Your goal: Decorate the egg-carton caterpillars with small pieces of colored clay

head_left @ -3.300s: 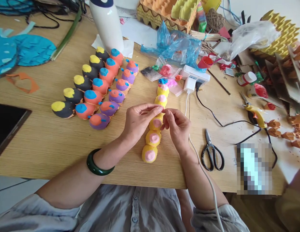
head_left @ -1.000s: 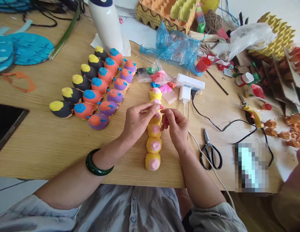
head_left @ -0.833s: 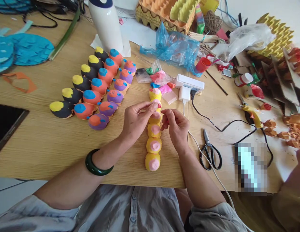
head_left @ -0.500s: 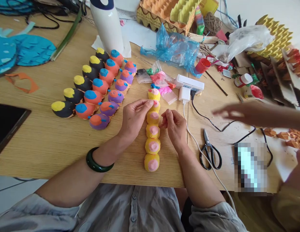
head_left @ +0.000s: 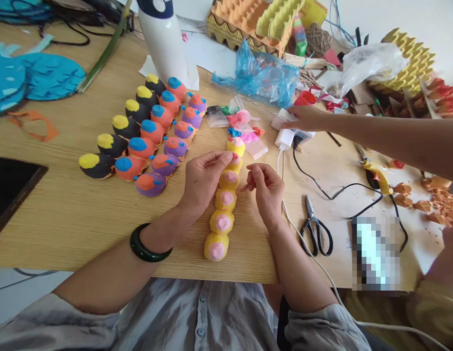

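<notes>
A row of yellow egg-carton cups (head_left: 222, 222) with pink clay tops lies slanted on the wooden table (head_left: 66, 214) between my hands. My left hand (head_left: 201, 183), with a green bangle on its wrist, is curled over the row's far part, and its thumb and fingertips pinch the pink top of a cup. My right hand (head_left: 266, 189) hovers just right of the row, fingers bunched in a pinch. What it holds, if anything, is too small to name.
Three rows of painted cups (head_left: 142, 136) lie to the left. Small clay bags (head_left: 241, 119) lie beyond the yellow row. Another person's hand (head_left: 303, 117) rests on the white power strip (head_left: 281, 117). Scissors (head_left: 316, 229), a glue gun (head_left: 378, 173), a white bottle (head_left: 162, 39) and egg trays (head_left: 248, 17) are around.
Another person's arm came in from the right and reached the power strip. The yellow row's near end swung left. My hands stayed on the row's far part.
</notes>
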Demonstrator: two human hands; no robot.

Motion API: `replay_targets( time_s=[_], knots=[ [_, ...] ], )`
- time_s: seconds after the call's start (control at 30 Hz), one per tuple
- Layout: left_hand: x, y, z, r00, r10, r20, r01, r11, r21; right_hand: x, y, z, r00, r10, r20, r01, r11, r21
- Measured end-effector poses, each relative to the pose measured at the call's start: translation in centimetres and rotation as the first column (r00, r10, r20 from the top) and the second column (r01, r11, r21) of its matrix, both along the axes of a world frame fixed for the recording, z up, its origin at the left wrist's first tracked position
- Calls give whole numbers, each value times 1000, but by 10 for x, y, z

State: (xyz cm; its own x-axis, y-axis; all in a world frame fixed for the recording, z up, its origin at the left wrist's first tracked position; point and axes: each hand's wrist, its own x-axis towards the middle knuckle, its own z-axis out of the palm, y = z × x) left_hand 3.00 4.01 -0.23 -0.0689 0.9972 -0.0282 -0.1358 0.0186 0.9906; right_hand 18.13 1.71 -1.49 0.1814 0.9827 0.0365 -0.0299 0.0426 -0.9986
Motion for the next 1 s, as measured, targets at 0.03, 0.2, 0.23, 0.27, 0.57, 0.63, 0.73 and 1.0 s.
replay_targets(
  time_s=[0.03, 0.2, 0.23, 0.27, 0.57, 0.63, 0.73, 1.0],
  knots=[
    [0, -2, 2, 1000, -15, -16, 15, 1000, 9, 0, -1, 0, 1000, 4, 12, -4, 1000, 10],
    [0, -6, 9, 994, -57, -98, 60, 998, 23, -4, -6, 4, 999, 11, 41, -12, 999, 37],
    [0, -7, 8, 991, -58, -122, 62, 998, 29, -4, -7, 4, 999, 6, 45, -9, 999, 48],
    [0, -7, 8, 987, -56, -147, 63, 997, 39, -5, -8, 4, 999, 2, 48, -5, 998, 61],
    [0, -9, 6, 964, -73, -257, 98, 992, 84, -3, -8, 5, 997, 20, 74, -27, 995, 100],
    [0, -9, 6, 954, -69, -292, 103, 989, 102, -3, -8, 4, 995, 50, 91, -58, 994, 94],
    [0, -8, 5, 932, -55, -359, 120, 980, 161, -3, -7, 2, 993, 65, 98, -75, 992, 97],
    [-1, -8, 3, 906, -21, -423, 155, 946, 286, 0, -6, -3, 897, -123, 425, -38, 936, 351]
  ],
)
